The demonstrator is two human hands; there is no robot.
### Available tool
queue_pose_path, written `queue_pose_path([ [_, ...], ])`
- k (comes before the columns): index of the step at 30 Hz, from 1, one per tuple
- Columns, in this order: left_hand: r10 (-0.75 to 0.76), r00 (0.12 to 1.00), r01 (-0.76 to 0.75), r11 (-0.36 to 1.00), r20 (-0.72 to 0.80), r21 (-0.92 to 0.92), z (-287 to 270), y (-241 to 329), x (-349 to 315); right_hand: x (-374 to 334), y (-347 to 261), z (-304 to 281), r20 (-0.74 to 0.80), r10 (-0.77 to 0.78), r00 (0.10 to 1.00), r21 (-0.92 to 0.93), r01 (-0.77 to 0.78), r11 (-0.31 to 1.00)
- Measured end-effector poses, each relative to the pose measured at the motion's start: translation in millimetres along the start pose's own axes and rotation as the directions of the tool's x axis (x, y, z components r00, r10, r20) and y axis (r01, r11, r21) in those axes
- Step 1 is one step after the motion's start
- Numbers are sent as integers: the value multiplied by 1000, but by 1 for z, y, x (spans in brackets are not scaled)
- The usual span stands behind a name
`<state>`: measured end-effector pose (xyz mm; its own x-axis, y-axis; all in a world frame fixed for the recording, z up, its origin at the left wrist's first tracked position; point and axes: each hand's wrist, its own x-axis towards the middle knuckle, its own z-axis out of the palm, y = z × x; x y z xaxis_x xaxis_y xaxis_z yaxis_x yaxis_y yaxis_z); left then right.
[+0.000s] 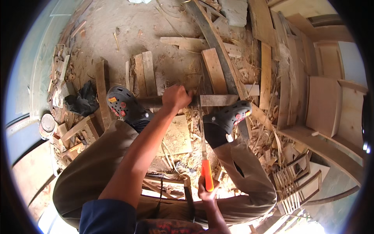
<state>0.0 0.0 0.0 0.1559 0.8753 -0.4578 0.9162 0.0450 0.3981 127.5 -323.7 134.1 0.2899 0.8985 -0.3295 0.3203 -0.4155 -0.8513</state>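
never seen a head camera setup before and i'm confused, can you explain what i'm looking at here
There's no machine: these are a person's bare hands, seen from a fisheye camera on their head looking down, so edges curve. The left hand is on a wooden beam, its grip partly hidden. The right hand holds what looks like a saw by its orange handle, blade pointing towards the beam. Dark clogs are at the beam, and wood pieces and shavings litter the floor.
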Motion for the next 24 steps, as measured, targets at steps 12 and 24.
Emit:
queue_pose_path([
  [12, 21, 999, -20, 1000, -46, 17, 0, -1, 1, -33, 23, -11, -94, 20, 995, -14, -22, 1000],
  [24, 401, 864, -403, 913, 304, -59, -6, -24, 11, -11, 14, -40, -384, 50, 922, 395, 115, 912],
])
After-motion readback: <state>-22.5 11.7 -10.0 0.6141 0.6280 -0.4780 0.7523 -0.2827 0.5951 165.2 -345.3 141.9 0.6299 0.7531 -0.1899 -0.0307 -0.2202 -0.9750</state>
